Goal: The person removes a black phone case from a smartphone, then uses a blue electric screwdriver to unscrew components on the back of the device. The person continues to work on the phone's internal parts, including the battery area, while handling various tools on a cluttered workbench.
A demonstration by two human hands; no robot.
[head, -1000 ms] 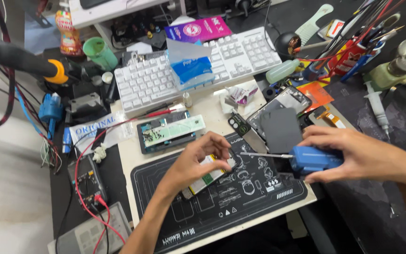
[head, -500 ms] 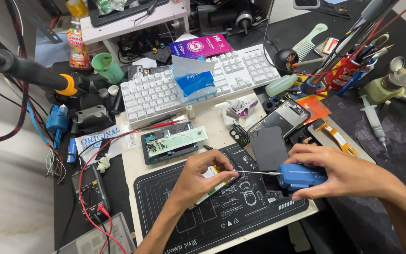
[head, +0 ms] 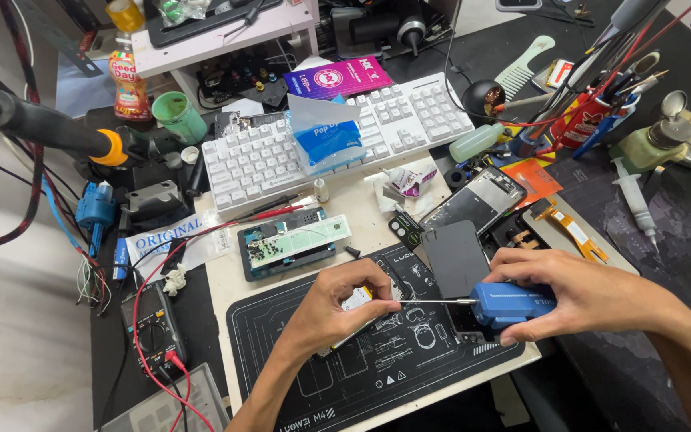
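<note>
Blue electric screwdriver is gripped by right hand | bit tip is met by pinching left hand fingertips | small board is held beneath, on black mat.

blue screwdriver, white keyboard, black mat

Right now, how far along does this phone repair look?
Done, it seems: one phone lies opened with its board bare, and a dark back cover is set aside on the mat. In hand: the left hand pins a small part, hidden under its fingers, while the right hand aims a blue screwdriver at it. Left: everything lies unassembled.
</note>
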